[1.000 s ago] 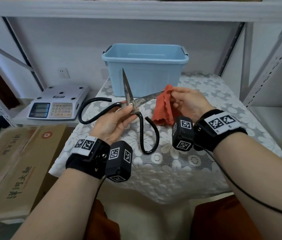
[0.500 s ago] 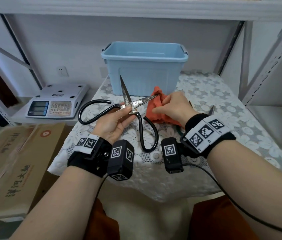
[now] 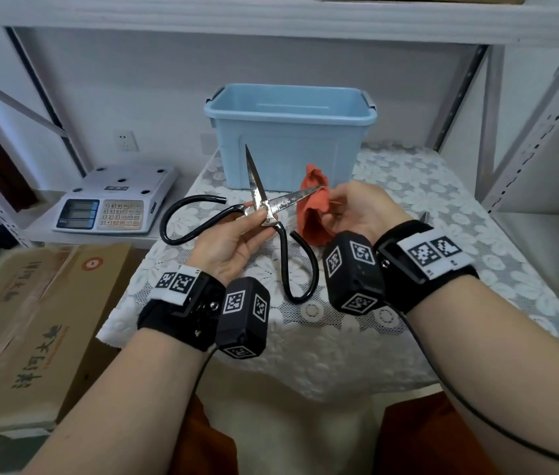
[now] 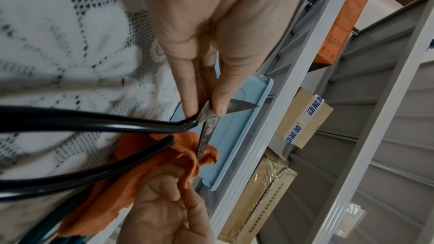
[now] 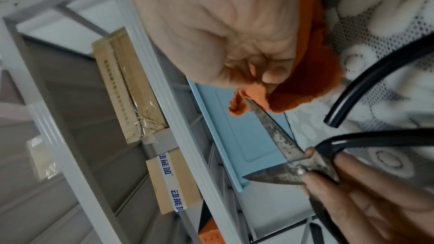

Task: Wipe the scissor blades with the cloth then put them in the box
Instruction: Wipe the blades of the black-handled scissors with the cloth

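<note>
The big grey metal shelving rack (image 3: 528,138) frames everything, with taped cardboard cartons (image 4: 303,120) sitting on its upper level in the wrist views. Under it there's the surface (image 3: 425,207), covered in a white lace flower-pattern cloth. On the floor to the left lies a large brown cardboard box (image 3: 31,323) with printed characters on it.

At the back of the surface stands the light blue plastic box (image 3: 290,135), open at the top, nothing visible inside from this angle. Left of the surface, on a lower ledge, sits a white digital scale (image 3: 113,200) with a keypad.

Now the actual stuff. The scissors (image 3: 264,214) are the old-school kind with big looping black handles and spotty, stained blades, and they're spread open, one blade pointing up in front of the box, the other pointing right. They're held up above the surface, not resting on it. The left hand (image 3: 226,241) pinches them right at the pivot, thumb on one side and fingertips on the other, handles hanging down and out to the left.

The right hand (image 3: 356,214) has its fingers bunched around the orange cloth (image 3: 312,214), and the tip of the right-pointing blade is tucked into a fold of that cloth.
</note>
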